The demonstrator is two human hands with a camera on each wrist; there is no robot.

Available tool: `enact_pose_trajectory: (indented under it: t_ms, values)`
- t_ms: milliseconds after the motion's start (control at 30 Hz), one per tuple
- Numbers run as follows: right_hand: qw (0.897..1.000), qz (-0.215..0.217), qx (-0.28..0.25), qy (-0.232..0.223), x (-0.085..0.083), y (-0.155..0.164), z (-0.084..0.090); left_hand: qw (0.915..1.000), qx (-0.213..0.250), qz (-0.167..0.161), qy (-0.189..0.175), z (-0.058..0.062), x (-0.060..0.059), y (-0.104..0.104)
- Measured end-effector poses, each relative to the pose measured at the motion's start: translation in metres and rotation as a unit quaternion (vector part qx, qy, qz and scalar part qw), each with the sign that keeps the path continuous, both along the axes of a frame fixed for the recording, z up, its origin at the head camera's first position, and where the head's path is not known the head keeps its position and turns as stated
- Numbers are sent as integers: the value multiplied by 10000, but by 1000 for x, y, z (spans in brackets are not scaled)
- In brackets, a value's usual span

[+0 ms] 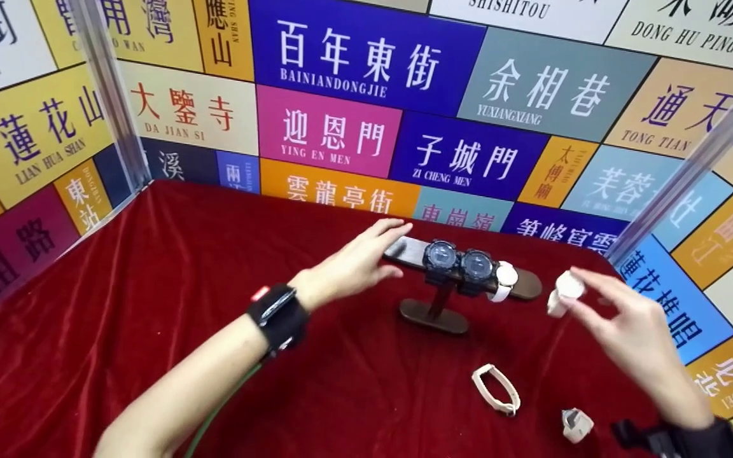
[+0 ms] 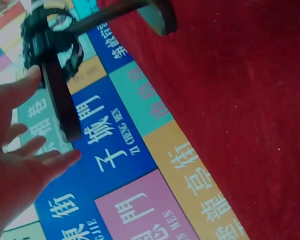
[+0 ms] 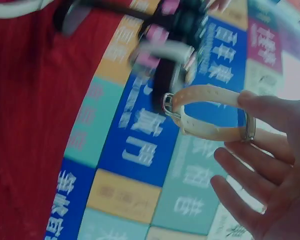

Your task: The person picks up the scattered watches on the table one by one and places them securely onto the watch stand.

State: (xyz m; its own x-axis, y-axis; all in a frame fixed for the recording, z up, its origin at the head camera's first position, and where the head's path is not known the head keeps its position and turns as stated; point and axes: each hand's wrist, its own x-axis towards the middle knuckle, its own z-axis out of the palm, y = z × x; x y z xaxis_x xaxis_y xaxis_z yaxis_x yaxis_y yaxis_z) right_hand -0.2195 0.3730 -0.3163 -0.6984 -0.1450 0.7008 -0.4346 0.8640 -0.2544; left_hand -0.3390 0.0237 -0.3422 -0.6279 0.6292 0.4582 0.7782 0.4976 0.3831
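Right hand [image 1: 634, 331] pinches a white watch [image 1: 564, 291] in its fingers; left hand [image 1: 357, 264], fingers spread, touches the watch stand [image 1: 433, 312].

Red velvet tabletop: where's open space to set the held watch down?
Free: the wide red velvet tabletop left of the dark wooden T-bar watch stand and left hand. Crowded: front right, around the beige buckled strap, small white-grey piece and right hand pinching the white watch.

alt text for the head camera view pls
A right hand pinches a white watch beside a dark T-bar stand holding three watches, while the open left hand touches the bar's other end, on red cloth.
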Motion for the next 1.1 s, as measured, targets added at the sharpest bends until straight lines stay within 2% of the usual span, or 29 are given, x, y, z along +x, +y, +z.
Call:
enact_pose_trajectory:
  t_ms: [133,300,433,600,767,933,1100]
  values:
    - [9999,7,9,-163,-19,9,-6,9998,-136,-40,-166,-1,-11,5]
    - [9984,53,-102,-553,-35,7,-18,9997,-133,-145,-138,-5,-16,6]
    - [9955,156,-229,-907,-38,5,-24,9996,-85,-209,-139,-5,-16,7]
    - [9919,209,-383,-1192,-38,7,-31,9995,-239,-163,-157,-5,-16,10]
    - [9872,243,-593,-1463,-41,8,-31,9995,-283,-126,-89,-6,-17,9]
    - [9863,175,-631,-1513,-44,9,-34,9996,-268,-92,-92,-7,-17,9]
    - [9914,153,-502,-1201,-46,8,-35,9993,-346,-56,-98,-5,-17,9]
